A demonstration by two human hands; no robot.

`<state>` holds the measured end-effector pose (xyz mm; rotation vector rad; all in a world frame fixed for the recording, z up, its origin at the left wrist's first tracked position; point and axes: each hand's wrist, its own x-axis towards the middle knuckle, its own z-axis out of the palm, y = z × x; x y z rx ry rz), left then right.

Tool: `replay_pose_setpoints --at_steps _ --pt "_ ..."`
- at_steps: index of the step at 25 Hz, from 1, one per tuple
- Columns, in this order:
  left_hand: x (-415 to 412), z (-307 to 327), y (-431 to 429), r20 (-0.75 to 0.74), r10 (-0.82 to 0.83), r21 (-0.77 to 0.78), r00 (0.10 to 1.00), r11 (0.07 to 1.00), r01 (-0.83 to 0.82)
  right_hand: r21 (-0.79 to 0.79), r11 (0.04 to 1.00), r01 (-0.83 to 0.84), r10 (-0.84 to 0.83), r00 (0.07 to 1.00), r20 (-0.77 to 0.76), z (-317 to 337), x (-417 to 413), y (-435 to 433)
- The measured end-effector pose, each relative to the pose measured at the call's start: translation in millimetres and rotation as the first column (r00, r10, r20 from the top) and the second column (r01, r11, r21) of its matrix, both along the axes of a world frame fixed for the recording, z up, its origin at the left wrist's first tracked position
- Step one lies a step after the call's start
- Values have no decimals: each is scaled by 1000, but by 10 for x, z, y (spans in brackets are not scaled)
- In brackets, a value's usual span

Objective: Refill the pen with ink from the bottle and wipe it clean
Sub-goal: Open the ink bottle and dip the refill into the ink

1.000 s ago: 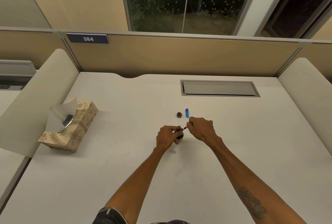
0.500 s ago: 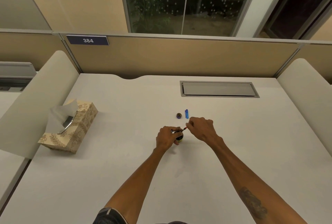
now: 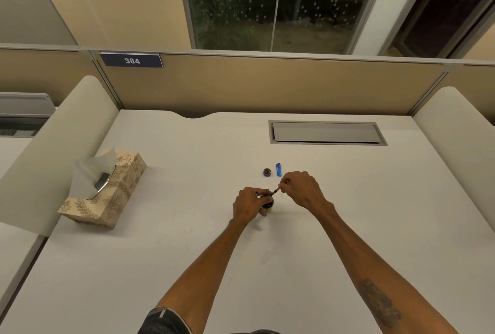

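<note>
We see the pen (image 3: 276, 192) slanting over the mouth of the ink bottle (image 3: 268, 204) near the middle of the white desk (image 3: 187, 253). Our right hand (image 3: 302, 190) pinches the pen's upper end; our left hand (image 3: 250, 203) wraps around the bottle. Just beyond lie a small dark cap (image 3: 267, 172) and a blue pen cap (image 3: 278, 169). Far left sits a tissue box (image 3: 112, 194).

Ink bottle (image 3: 268, 204) (hand-hidden (image 3: 249, 203)) mostly.
</note>
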<state>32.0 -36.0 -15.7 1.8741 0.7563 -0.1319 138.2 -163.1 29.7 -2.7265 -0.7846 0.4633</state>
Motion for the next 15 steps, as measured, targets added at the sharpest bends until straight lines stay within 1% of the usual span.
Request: replay_pose_setpoints --at_steps 4,7,10,12,15 --pt "-3 10 6 11 -9 -1 1000 1000 9 -22 999 46 -46 999 8 -50 -42 14" --pt "-7 15 11 3 -14 -1 1000 1000 14 -12 998 58 -58 998 -25 -38 -23 -7" --pt "-6 18 16 7 -13 -1 1000 1000 13 -8 1000 -21 20 997 -76 7 27 -30" --pt "1 12 14 3 -13 -1 1000 1000 13 -20 998 -57 55 997 -57 7 39 -42" --pt "3 9 11 1 -20 0 1000 1000 20 -55 998 -19 19 1000 -3 -30 10 -21"
